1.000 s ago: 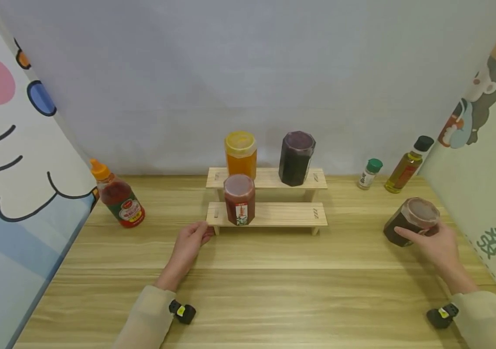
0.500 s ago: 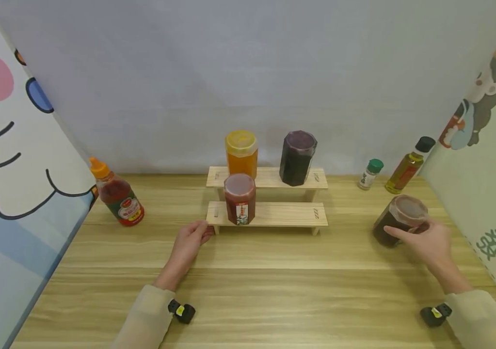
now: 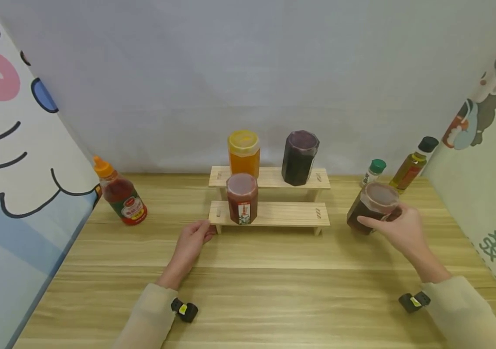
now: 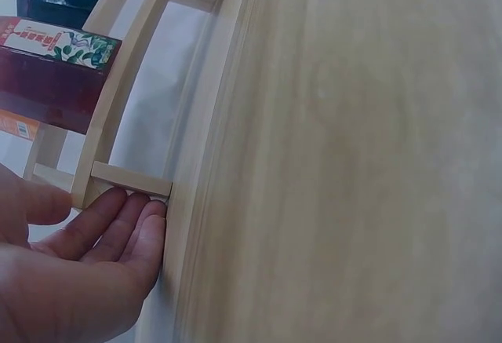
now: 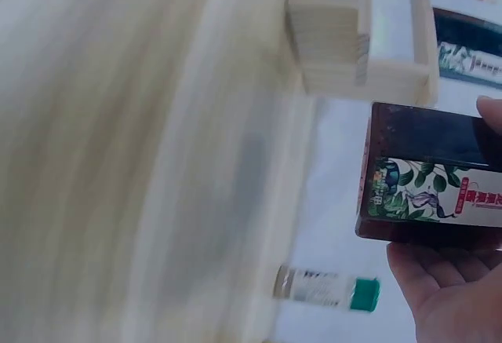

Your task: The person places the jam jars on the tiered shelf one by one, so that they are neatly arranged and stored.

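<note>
**Holding a dark jar just right of the wooden rack**

Standing far left near the cartoon panel, a red sauce bottle with an orange cap rests on the tabletop, well apart from both hands. The left hand lies on the tabletop with its fingers relaxed and nearly straight, their tips touching the front left leg of the stepped wooden rack; it holds nothing.

On the rack's lower step, toward its left end, stands a red jar with a white label. On the upper step stand an orange jar and, to its right, a dark purple jar, all upright.

Just right of the rack, the right hand grips a dark brown jar, fingers curled round its side. The jar is faceted, with a translucent brownish lid, and leans a little to the left; the right wrist view shows a label with green leaves. Whether its base touches the tabletop I cannot tell. It sits near the rack's right end but apart from it.

Behind the jar stand a small green-capped shaker and an oil bottle with a black cap, close to the right panel. The right half of the lower step is bare, and bare wood spreads between the two hands and toward the front edge.
</note>
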`<action>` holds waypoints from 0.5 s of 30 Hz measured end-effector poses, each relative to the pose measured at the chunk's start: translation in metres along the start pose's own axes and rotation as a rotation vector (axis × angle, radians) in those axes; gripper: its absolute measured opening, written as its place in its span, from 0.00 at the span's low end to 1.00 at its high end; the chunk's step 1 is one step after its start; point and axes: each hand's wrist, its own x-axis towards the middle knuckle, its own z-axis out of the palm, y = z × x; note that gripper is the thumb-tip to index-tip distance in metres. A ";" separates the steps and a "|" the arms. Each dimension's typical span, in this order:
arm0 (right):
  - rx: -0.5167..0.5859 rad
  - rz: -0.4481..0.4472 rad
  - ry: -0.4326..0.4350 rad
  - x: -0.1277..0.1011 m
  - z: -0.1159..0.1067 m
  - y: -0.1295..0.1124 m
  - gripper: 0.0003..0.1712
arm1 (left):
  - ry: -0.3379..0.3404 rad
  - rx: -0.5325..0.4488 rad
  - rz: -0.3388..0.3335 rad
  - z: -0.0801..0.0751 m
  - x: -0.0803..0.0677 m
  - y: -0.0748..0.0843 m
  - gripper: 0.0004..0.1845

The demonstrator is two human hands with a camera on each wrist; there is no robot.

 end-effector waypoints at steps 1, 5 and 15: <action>0.004 -0.015 0.002 0.001 0.002 -0.003 0.25 | 0.001 0.000 0.001 0.000 0.000 0.000 0.21; 0.025 -0.060 -0.014 0.004 0.009 -0.013 0.24 | 0.009 -0.002 0.001 0.000 0.001 0.000 0.21; 0.113 -0.106 -0.059 0.001 0.026 -0.042 0.25 | -0.003 -0.007 0.006 0.000 0.000 0.000 0.21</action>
